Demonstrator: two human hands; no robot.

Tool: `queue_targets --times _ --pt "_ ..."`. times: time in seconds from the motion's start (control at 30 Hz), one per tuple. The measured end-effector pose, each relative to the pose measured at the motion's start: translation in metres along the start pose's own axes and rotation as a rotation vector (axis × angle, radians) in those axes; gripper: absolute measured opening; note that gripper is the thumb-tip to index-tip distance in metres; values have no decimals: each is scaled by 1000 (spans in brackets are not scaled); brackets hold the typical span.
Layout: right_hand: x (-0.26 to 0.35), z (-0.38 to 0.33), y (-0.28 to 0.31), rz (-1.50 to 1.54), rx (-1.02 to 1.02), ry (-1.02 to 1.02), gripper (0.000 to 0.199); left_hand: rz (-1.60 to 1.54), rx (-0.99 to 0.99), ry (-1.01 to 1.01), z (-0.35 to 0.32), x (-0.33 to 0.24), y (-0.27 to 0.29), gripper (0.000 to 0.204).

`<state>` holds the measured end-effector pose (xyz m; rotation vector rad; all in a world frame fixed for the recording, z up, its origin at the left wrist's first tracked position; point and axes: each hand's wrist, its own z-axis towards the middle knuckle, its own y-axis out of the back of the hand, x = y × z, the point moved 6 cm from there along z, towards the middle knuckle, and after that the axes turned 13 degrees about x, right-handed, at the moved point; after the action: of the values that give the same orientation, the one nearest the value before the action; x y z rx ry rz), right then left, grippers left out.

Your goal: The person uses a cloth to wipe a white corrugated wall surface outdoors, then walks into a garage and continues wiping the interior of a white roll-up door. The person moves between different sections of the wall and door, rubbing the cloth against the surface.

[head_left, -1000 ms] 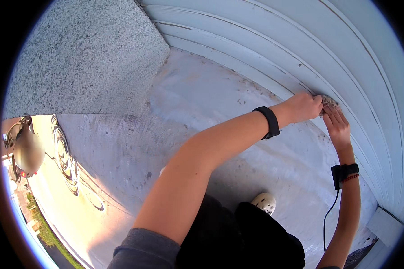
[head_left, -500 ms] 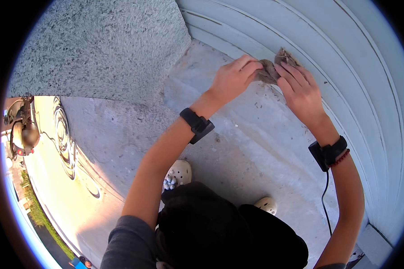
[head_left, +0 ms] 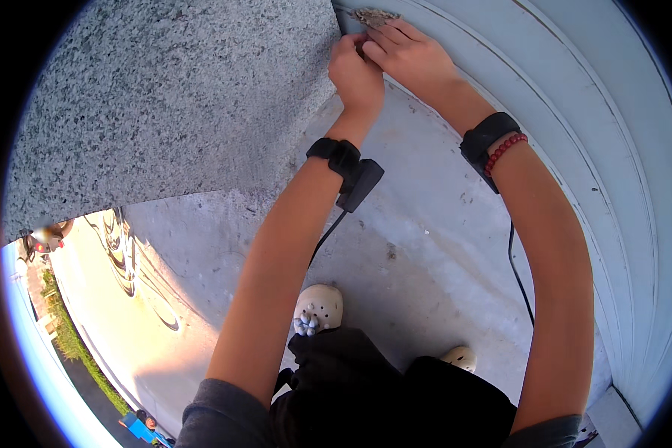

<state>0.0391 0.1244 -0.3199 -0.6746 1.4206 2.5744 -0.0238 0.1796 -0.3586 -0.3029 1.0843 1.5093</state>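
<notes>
1. The left hand was just right of the pillar, its fingers curled in and apparently clamped on the near end of the cloth.
2. The right hand, farther right of the pillar, had its fingers together over the cloth, likely to keep it flat; whether they pinched it, I could not tell.
3. The cloth sat bunched beside the pillar's edge, against the siding, presumably backed by it.
4. Each wrist wore a black band, the left nearer the pillar than the right, probably strapped on to leave the fingers free.
5. Two clogs stood on the floor, well apart from the pillar, spaced seemingly for balance.
</notes>
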Motion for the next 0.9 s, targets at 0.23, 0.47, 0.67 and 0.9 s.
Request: queue_targets --times 0.23,0.47,0.67,0.9 --pt "-16 -69 34 51 122 -4 17 -255 172 130 -35 -35 -33 13" --pt "-38 -211 114 60 423 -37 12 -408 580 23 -125 -134 -103 18" --pt "-48 -339 173 59 598 -144 11 -359 1176 -424 -210 -230 -163 10" --pt "-44 -348 190 80 656 -247 13 -443 1223 -340 -236 -249 -153 10"
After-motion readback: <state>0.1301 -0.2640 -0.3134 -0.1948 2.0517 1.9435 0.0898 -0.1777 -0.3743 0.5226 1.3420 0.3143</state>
